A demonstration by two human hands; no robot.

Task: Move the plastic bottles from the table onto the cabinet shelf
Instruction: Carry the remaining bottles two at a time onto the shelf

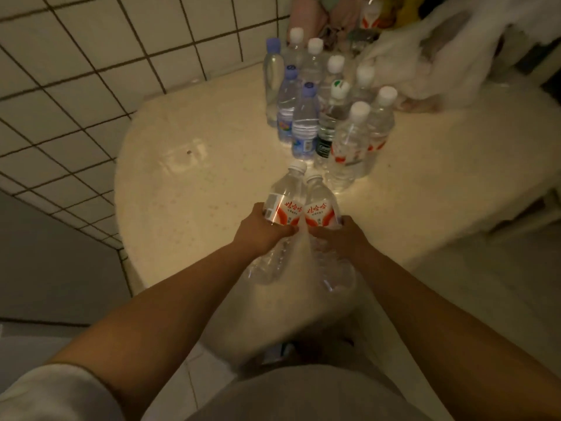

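Left hand (pixel 261 227) wraps the label band of one clear bottle (pixel 280 220); right hand (pixel 341 233) wraps a second bottle (pixel 321 214) the same way. Both bottles tilt caps-away, shoulders nearly touching, held above the near edge of the table (pixel 188 183). Mid-body grips likely chosen to carry one per hand. Forearms reach forward, converging. Remaining bottles (pixel 321 117) stand clustered at far right of table. Cabinet shelf not in view.

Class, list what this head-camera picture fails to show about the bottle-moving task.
- Cabinet shelf: nowhere in the head view.
- Left hand and right hand: fingers hidden behind the two held bottles.
- Bottles on the table: back ones blurred, labels unreadable.
- Top bottle: cut off by the frame edge.
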